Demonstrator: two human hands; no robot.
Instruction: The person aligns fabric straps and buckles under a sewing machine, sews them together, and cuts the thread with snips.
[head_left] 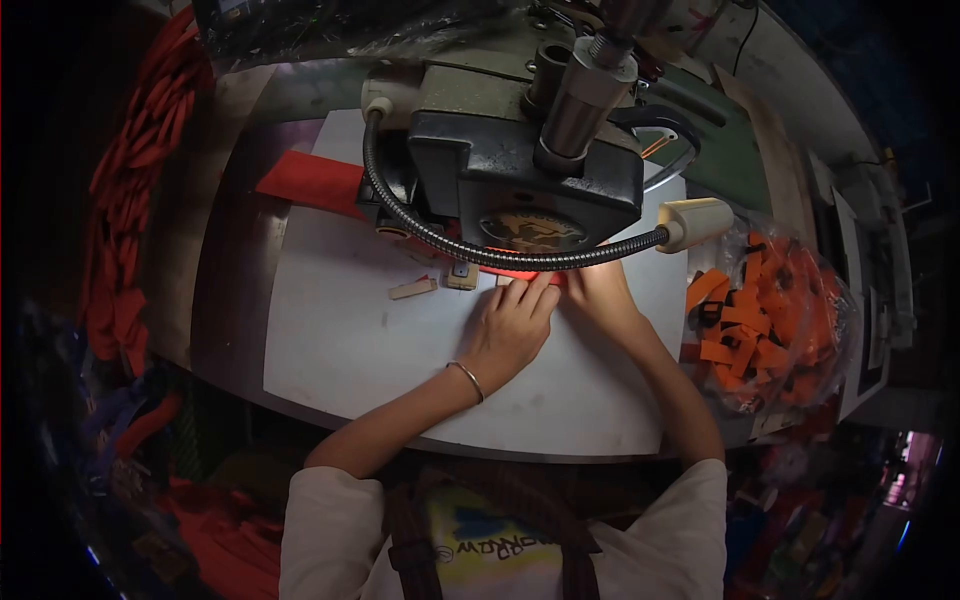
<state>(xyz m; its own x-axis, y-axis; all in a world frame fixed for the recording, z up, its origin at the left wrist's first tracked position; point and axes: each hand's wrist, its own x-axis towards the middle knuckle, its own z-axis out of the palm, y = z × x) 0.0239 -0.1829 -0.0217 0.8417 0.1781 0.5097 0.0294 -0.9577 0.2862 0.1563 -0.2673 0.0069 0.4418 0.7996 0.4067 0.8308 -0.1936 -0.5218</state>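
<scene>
Under the head of a sewing machine (530,170), a lit strip of red fabric (515,272) lies on the white work surface. My left hand (518,312) rests at the strip's near edge, fingers bent and closed together on it; a metal bangle (466,382) circles that wrist. Close beside it on the right is my right hand (602,296), its thumb side near the red fabric. The lamp's flexible metal neck and the machine head hide most of its fingers, so their grip cannot be made out. The needle area is also hidden.
A small block (461,276) and a pale flat piece (413,289) lie left of my hands. More red fabric (312,184) extends left behind the machine. On the right sits a clear plastic bag (775,320) of orange pieces. Red strips (140,150) are heaped at far left.
</scene>
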